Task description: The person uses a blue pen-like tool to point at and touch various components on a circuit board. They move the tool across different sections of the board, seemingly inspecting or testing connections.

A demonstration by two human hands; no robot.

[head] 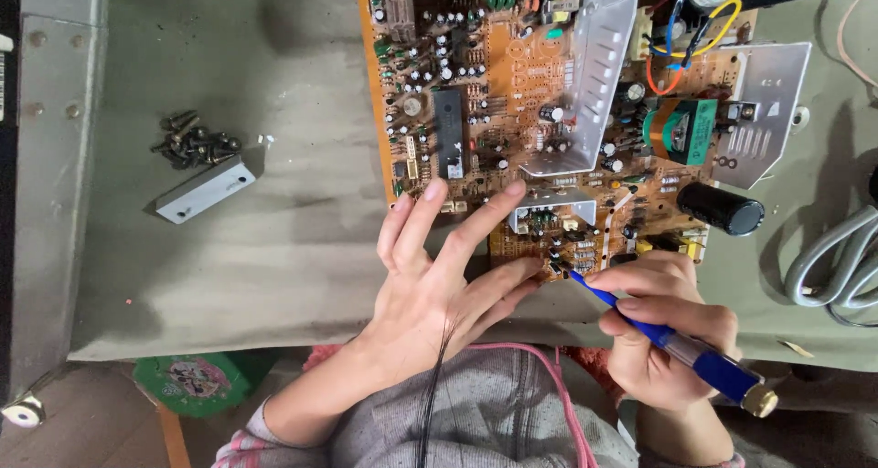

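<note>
Circuit board (512, 93) lies ahead of both hands: left hand (439, 276) splayed flat on its near edge, right hand (663, 331) clamped on a blue screwdriver (672, 345) slanting up-left to it.

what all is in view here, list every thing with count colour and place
orange printed circuit board: one, orange with many small parts, top centre of the table
perforated metal shields: two, silver, standing on the board
black cylindrical capacitor: one, black, right edge of the board
green wound coil part: one, green, right part of the board
loose dark screws: a small pile, dark, left on the table
grey flat metal block: one, grey, just below the screws
grey cables: a bundle, grey, far right
grey-green table cover: one, under everything
blue pen-like tool: one, blue, tip at the board's near edge
left hand: spread, fingers on the board's near edge
right hand: gripping the blue tool
</note>
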